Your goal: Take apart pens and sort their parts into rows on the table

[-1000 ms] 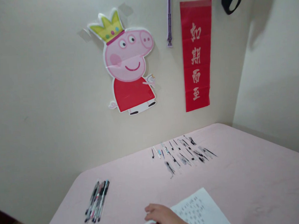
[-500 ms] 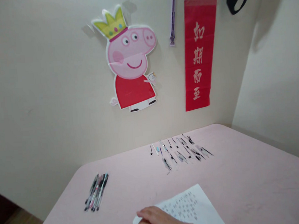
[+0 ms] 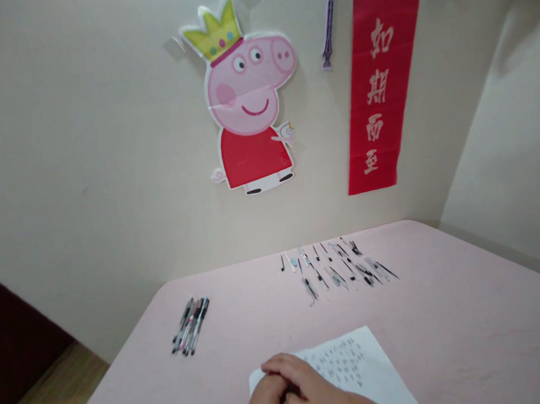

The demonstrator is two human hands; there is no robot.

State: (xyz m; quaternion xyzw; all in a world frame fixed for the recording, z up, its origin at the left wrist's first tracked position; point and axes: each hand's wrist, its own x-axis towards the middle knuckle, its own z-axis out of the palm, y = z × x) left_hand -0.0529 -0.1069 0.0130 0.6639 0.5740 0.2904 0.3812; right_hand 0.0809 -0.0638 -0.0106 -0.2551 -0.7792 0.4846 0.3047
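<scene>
The right hand [image 3: 303,377] lies over the left hand [image 3: 266,400], with its fingers folded across it, at the bottom of the view. The degree of closure of each hand, and whether either holds an object, cannot be determined. The sheet of paper [image 3: 381,372], bearing rows of handwriting, lies flat on the counter [image 3: 241,325] beneath and beside the hands; its far right corner is exposed. A bundle of pens [image 3: 190,327] rests near the counter's left edge. Disassembled pen parts [image 3: 311,290] lie in two rough rows by the far edge.
</scene>
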